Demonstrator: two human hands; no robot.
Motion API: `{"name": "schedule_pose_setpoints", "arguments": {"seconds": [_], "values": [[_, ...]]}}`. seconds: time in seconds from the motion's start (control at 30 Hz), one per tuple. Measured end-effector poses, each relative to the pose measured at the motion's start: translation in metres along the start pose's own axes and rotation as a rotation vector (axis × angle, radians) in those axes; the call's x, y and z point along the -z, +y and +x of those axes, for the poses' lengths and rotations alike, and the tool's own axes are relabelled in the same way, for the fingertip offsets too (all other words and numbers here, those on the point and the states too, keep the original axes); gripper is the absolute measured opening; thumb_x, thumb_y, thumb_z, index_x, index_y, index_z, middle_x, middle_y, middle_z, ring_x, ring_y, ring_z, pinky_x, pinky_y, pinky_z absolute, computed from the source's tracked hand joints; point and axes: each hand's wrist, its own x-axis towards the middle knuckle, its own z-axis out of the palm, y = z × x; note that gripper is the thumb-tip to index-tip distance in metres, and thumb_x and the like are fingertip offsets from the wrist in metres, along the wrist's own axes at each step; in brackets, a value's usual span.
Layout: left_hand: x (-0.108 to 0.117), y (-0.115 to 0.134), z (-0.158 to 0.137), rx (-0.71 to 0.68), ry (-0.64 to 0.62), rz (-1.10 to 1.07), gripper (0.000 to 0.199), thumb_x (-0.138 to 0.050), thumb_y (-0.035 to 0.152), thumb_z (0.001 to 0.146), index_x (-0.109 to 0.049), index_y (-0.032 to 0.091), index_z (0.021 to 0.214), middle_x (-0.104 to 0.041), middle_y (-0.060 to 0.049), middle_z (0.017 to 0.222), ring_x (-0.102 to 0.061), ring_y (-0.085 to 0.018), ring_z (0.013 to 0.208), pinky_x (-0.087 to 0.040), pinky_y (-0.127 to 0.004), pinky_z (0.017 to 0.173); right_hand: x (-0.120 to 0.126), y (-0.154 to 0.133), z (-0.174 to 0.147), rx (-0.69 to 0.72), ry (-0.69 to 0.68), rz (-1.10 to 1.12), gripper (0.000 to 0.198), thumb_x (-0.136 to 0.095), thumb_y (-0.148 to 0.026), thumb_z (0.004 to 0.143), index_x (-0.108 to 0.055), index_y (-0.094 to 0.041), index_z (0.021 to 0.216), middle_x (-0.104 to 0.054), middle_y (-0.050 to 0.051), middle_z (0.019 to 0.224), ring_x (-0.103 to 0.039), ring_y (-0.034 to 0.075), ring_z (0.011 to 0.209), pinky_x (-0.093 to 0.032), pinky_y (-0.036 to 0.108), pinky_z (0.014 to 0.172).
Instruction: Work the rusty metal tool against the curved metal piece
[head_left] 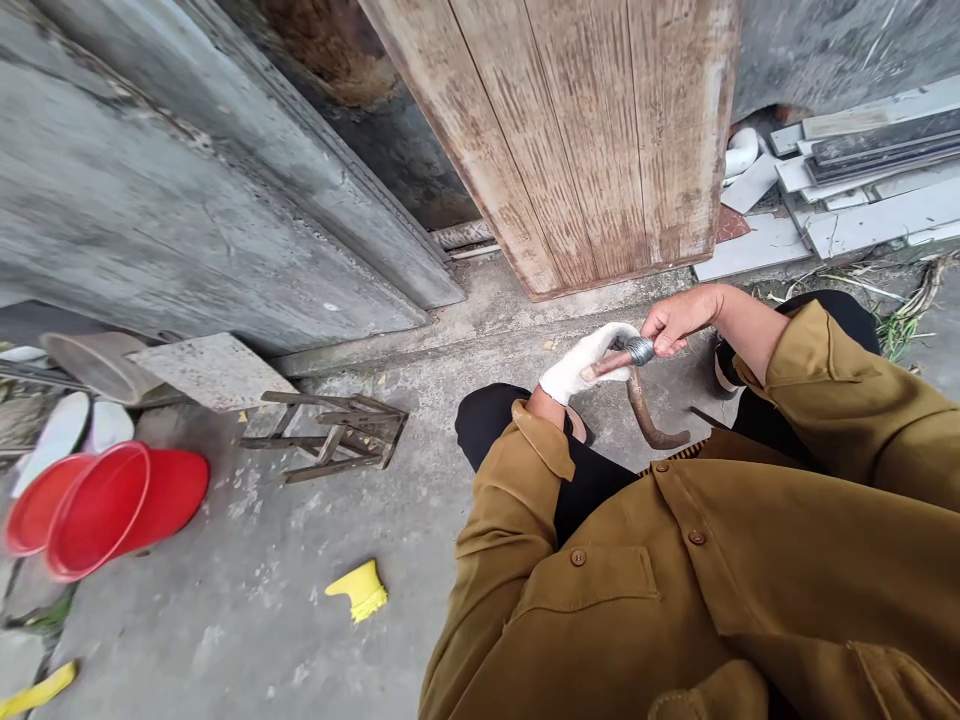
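Lot by lot from the left: one yellow strip [39, 692] at the lower corner, material unclear; overlapping red plastic tubs [169, 497], tipped on their sides; white flat oblong pieces [56, 440] behind them; one grey round-mouthed container [97, 365], tilted; one pale speckled flat board [217, 372] beside it; one small brown wooden slatted frame [328, 445], lying on the grey concrete floor [262, 600]; one bright yellow boot-shaped piece [360, 590], frayed at one end, nearer the person. At centre right, the left hand [581, 365], white-gloved, grips one brown rod [606, 365] with grey metal wire winding [640, 349] about one end, held over the floor before the person's knees. One curved brown bar [646, 420] hangs just below; whether it joins the rod cannot be told. Brown plank panel [577, 140], weathered wood, stands beyond. The right hand [679, 318], bare, has its fingers closed on the far end of the winding. Far right: one white curved pipe [742, 150], stacked white and dark slabs [885, 150], green and dry plant stalks [911, 315].
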Motion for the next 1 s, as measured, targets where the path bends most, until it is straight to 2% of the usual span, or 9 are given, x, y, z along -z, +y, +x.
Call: {"name": "schedule_pose_setpoints", "arguments": {"seconds": [0.07, 0.17, 0.23, 0.47, 0.57, 0.67, 0.8, 0.9, 1.0], "values": [[-0.002, -0.005, 0.001, -0.01, 0.083, -0.061, 0.063, -0.083, 0.044, 0.067, -0.06, 0.018, 0.12, -0.064, -0.011, 0.118, -0.06, -0.027, 0.11, -0.046, -0.037, 0.097, -0.017, -0.002, 0.004, 0.072, 0.186, 0.029, 0.038, -0.074, -0.051, 0.075, -0.062, -0.015, 0.072, -0.057, -0.003, 0.064, -0.047, 0.008, 0.054, -0.037, 0.022, 0.055], [-0.01, -0.019, 0.009, -0.027, 0.317, -0.135, 0.046, -0.072, 0.051, 0.078, -0.063, 0.018, 0.109, -0.066, -0.008, 0.108, -0.061, -0.023, 0.103, -0.046, -0.035, 0.097, -0.047, -0.007, 0.022, 0.108, 0.573, 0.161, 0.023, -0.067, -0.036, 0.082, -0.057, -0.017, 0.073, -0.056, -0.003, 0.065, -0.047, 0.009, 0.055, -0.038, 0.023, 0.055], [-0.017, -0.027, 0.017, 0.017, 0.507, -0.261, 0.041, -0.065, 0.055, 0.082, -0.062, 0.017, 0.098, -0.066, -0.006, 0.091, -0.063, -0.019, 0.087, -0.05, -0.032, 0.083, -0.065, -0.013, 0.035, 0.075, 0.813, 0.22, 0.02, -0.06, -0.03, 0.085, -0.051, -0.019, 0.071, -0.052, -0.003, 0.062, -0.045, 0.01, 0.053, -0.037, 0.024, 0.053], [-0.029, -0.016, 0.032, 0.162, 0.819, -0.548, 0.058, -0.026, 0.068, 0.09, -0.054, 0.018, 0.077, -0.057, -0.005, 0.07, -0.053, -0.015, 0.058, -0.042, -0.028, 0.055, -0.083, -0.035, 0.039, 0.217, 0.686, -0.097, 0.018, -0.052, -0.033, 0.09, -0.061, -0.017, 0.087, -0.067, 0.004, 0.085, -0.061, 0.018, 0.08, -0.049, 0.03, 0.079], [-0.019, -0.004, 0.028, 0.094, 0.87, -0.589, 0.059, -0.022, 0.068, 0.091, -0.05, 0.019, 0.073, -0.052, -0.004, 0.068, -0.05, -0.013, 0.059, -0.045, -0.029, 0.061, -0.081, -0.025, 0.039, 0.199, 0.961, -0.178, 0.029, -0.047, -0.034, 0.094, -0.066, -0.019, 0.108, -0.07, 0.007, 0.102, -0.063, 0.022, 0.097, -0.048, 0.034, 0.09], [-0.007, 0.007, 0.02, -0.008, 0.861, -0.712, 0.056, -0.024, 0.065, 0.093, -0.047, 0.019, 0.07, -0.045, -0.002, 0.064, -0.046, -0.012, 0.058, -0.049, -0.031, 0.07, -0.087, 0.004, 0.053, 0.085, 1.336, -0.037, 0.042, -0.034, -0.024, 0.096, -0.057, -0.02, 0.131, -0.065, 0.011, 0.122, -0.062, 0.021, 0.112, -0.05, 0.034, 0.095], [-0.004, 0.021, 0.012, -0.015, 0.85, -0.806, 0.056, -0.029, 0.063, 0.095, -0.047, 0.019, 0.068, -0.04, 0.0, 0.06, -0.04, -0.01, 0.055, -0.051, -0.031, 0.073, -0.103, 0.044, 0.09, -0.086, 1.147, -0.099, 0.074, -0.067, -0.02, 0.076, -0.043, -0.014, 0.145, -0.049, 0.021, 0.144, -0.051, 0.028, 0.132, -0.048, 0.037, 0.104], [-0.01, 0.029, 0.01, -0.042, 0.798, -0.881, 0.055, -0.034, 0.062, 0.096, -0.049, 0.018, 0.067, -0.039, 0.0, 0.059, -0.038, -0.01, 0.053, -0.051, -0.03, 0.071, -0.109, 0.055, 0.12, 0.037, 1.21, -0.213, 0.088, -0.075, -0.03, 0.073, -0.037, -0.01, 0.149, -0.032, 0.025, 0.154, -0.03, 0.031, 0.148, -0.031, 0.041, 0.119], [-0.017, 0.032, 0.005, -0.115, 0.739, -1.073, 0.054, -0.036, 0.061, 0.096, -0.05, 0.017, 0.068, -0.04, 0.001, 0.06, -0.038, -0.009, 0.051, -0.05, -0.028, 0.067, -0.107, 0.053, 0.143, 0.208, 1.285, -0.079, 0.072, -0.073, -0.035, 0.074, -0.049, -0.011, 0.138, -0.043, 0.023, 0.147, -0.037, 0.034, 0.143, -0.032, 0.048, 0.117]]}}
